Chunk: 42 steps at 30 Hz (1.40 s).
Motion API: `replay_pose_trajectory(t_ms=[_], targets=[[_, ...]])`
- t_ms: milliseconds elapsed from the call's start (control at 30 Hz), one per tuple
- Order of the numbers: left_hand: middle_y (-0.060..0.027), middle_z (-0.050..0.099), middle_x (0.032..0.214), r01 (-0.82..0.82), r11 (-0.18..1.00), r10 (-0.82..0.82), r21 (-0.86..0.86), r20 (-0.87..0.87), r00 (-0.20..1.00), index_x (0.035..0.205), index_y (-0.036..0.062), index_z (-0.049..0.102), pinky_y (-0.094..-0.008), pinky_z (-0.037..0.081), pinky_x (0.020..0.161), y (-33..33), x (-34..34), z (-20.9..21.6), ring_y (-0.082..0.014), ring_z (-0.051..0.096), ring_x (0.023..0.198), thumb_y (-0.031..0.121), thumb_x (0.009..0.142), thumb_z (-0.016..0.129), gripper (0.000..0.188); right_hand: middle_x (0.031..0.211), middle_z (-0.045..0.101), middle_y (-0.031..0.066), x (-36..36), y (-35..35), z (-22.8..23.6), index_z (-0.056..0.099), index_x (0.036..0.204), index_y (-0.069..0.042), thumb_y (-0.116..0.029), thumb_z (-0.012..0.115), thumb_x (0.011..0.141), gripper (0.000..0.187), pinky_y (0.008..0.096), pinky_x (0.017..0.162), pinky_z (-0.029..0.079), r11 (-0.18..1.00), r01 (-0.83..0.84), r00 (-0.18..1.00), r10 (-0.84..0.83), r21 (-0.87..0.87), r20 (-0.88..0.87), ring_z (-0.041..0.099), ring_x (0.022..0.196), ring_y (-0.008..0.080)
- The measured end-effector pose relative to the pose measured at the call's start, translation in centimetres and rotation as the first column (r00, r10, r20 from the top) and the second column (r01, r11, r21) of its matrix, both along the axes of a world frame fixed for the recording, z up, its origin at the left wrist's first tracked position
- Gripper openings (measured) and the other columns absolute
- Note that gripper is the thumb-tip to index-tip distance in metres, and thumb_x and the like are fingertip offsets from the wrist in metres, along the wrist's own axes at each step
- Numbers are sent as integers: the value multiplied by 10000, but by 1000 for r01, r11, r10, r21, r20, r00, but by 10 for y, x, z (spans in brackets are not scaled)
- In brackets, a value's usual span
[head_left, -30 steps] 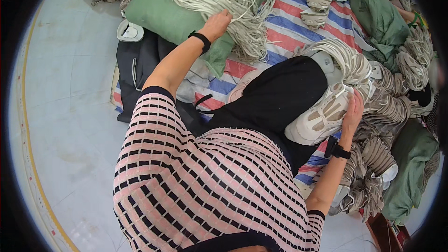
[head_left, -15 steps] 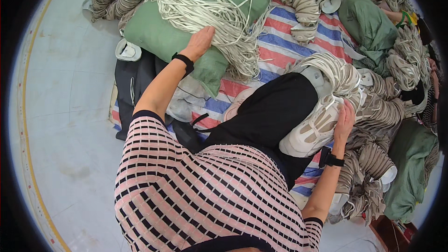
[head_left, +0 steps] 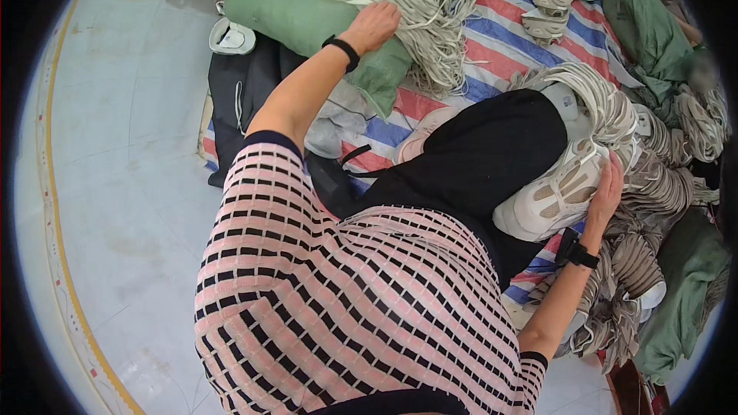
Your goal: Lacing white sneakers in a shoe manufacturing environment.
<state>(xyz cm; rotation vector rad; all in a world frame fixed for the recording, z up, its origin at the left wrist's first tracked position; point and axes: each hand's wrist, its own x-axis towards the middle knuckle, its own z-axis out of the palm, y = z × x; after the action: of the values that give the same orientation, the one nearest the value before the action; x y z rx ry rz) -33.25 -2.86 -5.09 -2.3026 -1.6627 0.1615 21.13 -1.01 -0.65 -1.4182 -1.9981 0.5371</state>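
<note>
Toward the striped sheet's (head_left: 492,65) far left corner, a plump green sack (head_left: 284,8) hides its contents and carries pale laces (head_left: 423,27), probably light, limp and easiest taken by one strand. Our left hand (head_left: 374,25) bends its fingers against them; we cannot tell whether it pinches any. Toward the right edge, our right hand (head_left: 607,192), half open, steadies a soft-looking, light shoe upper (head_left: 550,200) by its side, against our leg (head_left: 492,138).

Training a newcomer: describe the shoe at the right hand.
Find the striped sheet, then the black trouser leg. Beside that leg, touched by the right hand, is the shoe, its rounded white toe plainly visible, unlike the brownish nested stacks.
</note>
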Motion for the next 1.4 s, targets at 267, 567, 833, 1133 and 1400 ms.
replay_pose_trajectory(t_ms=[267, 567, 833, 1133, 1400], targets=[[-71, 506, 873, -7, 1000, 12, 28, -187, 982, 850, 67, 554, -340, 424, 756, -14, -2, -5, -231, 515, 882, 121, 727, 547, 135, 1184, 544, 147, -1, -4, -9, 586, 1034, 41, -167, 427, 909, 289, 344, 985, 327, 999, 41, 999, -41, 20, 10, 479, 1125, 287], [-71, 549, 808, -26, 998, 37, 58, -198, 979, 787, 83, 588, -320, 418, 732, -13, 2, -2, -217, 547, 813, 124, 725, 556, 81, 1145, 561, 148, -6, -3, -11, 590, 1000, 44, -170, 441, 901, 278, 363, 952, 346, 996, 58, 998, -57, 67, -17, 494, 1078, 304], [-80, 523, 811, 63, 996, -61, -68, 30, 998, 822, 67, 538, -318, 411, 727, -6, 21, 3, -223, 532, 808, 125, 710, 561, 128, 1133, 571, 149, 3, -7, -16, 589, 1033, 25, -185, 442, 907, 285, 375, 940, 354, 992, 78, 997, -79, 98, 3, 506, 1050, 311], [-187, 558, 931, 62, 898, 97, -435, 333, 938, 960, 12, 506, -442, 437, 786, -13, 11, 7, -342, 558, 919, 95, 729, 576, 256, 1127, 572, 147, -5, -8, -15, 588, 1027, 29, -176, 449, 897, 280, 374, 931, 364, 993, 61, 998, -62, 100, 1, 510, 1041, 306], [-166, 624, 781, -102, 905, 305, -414, 461, 834, 811, 41, 600, -441, 465, 673, 18, -17, -6, -359, 591, 777, 302, 688, 693, 304, 1074, 591, 152, -3, -2, -34, 618, 966, 20, -139, 491, 861, 228, 391, 930, 386, 971, 150, 989, -145, 184, -38, 532, 1011, 312]])
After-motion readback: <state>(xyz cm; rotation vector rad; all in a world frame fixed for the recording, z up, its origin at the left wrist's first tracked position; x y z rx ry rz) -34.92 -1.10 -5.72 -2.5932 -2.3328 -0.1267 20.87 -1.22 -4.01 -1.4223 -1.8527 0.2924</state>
